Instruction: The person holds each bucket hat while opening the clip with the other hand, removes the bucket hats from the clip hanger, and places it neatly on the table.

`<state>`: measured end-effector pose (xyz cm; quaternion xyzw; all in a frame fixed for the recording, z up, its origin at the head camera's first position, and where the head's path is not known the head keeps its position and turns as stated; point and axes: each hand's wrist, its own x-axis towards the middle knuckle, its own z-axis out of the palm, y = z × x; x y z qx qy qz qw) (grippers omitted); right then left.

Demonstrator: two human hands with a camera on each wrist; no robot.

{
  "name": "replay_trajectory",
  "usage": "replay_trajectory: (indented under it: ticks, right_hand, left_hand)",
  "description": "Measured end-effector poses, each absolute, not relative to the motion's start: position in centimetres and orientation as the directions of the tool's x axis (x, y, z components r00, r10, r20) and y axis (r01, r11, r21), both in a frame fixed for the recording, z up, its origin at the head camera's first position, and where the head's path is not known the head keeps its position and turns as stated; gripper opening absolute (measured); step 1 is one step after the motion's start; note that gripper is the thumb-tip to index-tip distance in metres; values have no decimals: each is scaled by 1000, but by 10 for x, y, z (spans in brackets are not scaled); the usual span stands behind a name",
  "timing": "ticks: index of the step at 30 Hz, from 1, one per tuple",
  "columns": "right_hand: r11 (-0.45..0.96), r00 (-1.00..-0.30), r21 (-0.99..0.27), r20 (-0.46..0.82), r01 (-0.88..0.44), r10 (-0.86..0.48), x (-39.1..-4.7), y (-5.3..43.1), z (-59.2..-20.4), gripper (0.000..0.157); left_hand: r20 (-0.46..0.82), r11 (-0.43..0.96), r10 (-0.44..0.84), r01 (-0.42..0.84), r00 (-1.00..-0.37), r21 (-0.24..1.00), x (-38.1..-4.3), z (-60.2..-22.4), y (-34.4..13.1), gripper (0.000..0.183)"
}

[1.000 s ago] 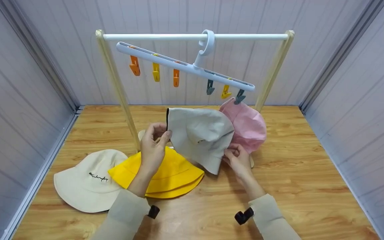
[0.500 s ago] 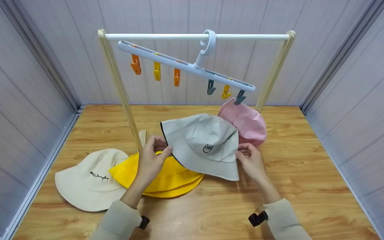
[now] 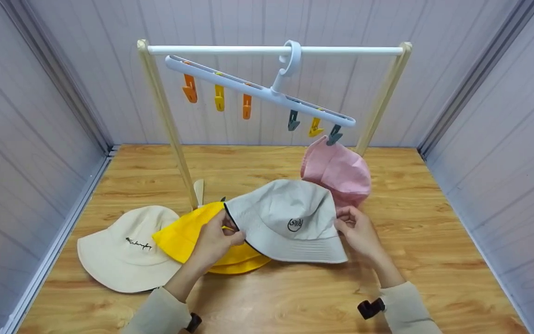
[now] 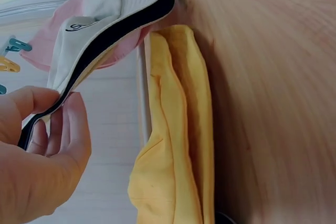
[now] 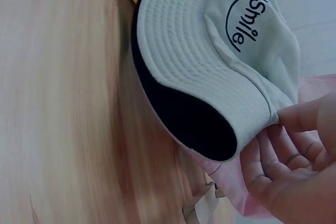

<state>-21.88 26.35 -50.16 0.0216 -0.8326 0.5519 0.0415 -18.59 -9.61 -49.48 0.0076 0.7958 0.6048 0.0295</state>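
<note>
Both hands hold a light grey bucket hat with a dark underside and a round "Smile" print, which shows clearly in the right wrist view. The left hand pinches its brim at the left edge, thumb on one face and fingers on the other. On the opposite side, the right hand pinches the hat's edge between thumb and fingers. Partly behind the grey hat lies a yellow bucket hat. A pink hat hangs from a dark green clip behind it.
A pale blue hanger hangs tilted, right end lower, from the white bar of a wooden-legged rack. Orange, yellow and green clips line it. A cream bucket hat lies at left on the wooden table. Panel walls surround it.
The grey hat has come down and nearer, turning so its print faces the head camera. Both hands moved with it, the right one also outward. More of the pink hat shows.
</note>
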Motion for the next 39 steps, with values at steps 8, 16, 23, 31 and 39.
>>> replay_trajectory:
  ticks: [8,16,23,31,39]
  right_hand:
    - [489,-998,-871,53,-56,-21,-220,278,-499,15]
    - [580,-999,-813,35,-49,-35,-230,288,-503,14]
    - [641,-998,-764,44,-69,-55,-236,291,-507,13]
    - [699,-989,-701,112,-144,-92,-247,290,-508,11]
    - [721,-988,-677,135,-147,-74,-257,290,-514,12]
  left_hand:
    - [-185,232,148,-147,-972,961,-181,-500,-90,46]
    - [-275,237,136,-238,-952,942,-182,-514,-83,33]
    - [-324,277,107,-284,-940,918,-183,-519,-79,25]
    - [-343,328,96,-296,-934,897,-183,-525,-70,20]
    - [-350,315,95,-305,-932,899,-183,-530,-64,21]
